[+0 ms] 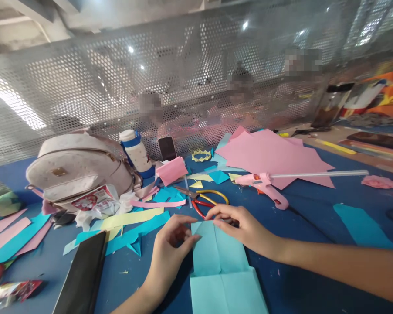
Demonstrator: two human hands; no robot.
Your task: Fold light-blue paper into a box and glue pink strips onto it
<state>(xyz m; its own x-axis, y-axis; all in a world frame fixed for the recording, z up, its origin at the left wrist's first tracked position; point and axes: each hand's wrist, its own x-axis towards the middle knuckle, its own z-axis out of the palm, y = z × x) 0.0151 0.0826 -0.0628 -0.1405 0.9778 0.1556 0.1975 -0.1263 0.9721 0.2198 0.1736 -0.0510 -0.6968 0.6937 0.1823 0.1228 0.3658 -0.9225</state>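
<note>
"Fingers (227, 227) of the right hand (244, 221): what are they doing?"

"Thumb and index look clamped on the top edge of the pale turquoise paper (233, 255), which lies folded on the blue desk (281, 288) directly before the person."

"And the left hand (170, 248)?"

"Its thumb and index stand apart at the paper's upper left corner. Whether they press on it, one cannot tell."

"So what could spoil this?"

"Skewed edges, most likely. The upper panel has a line down its middle and the lower section is wider; if that corner drifts while the right hand pulls, the two sides could go out of line. Too hard a pinch could also leave a stray crease."

"Anything nearby to worry about?"

"The scissors (194, 196), with one yellow and one red handle, lie just beyond the top edge, near the right knuckles. A forward push could knock them. Farther right, the pink glue gun (265, 188) trails its black cord (310, 223) toward the right forearm; a sweep of that arm could drag the gun round."

"Is it hot?"

"Nothing shows that. If so, brushing the nozzle could burn."
</note>
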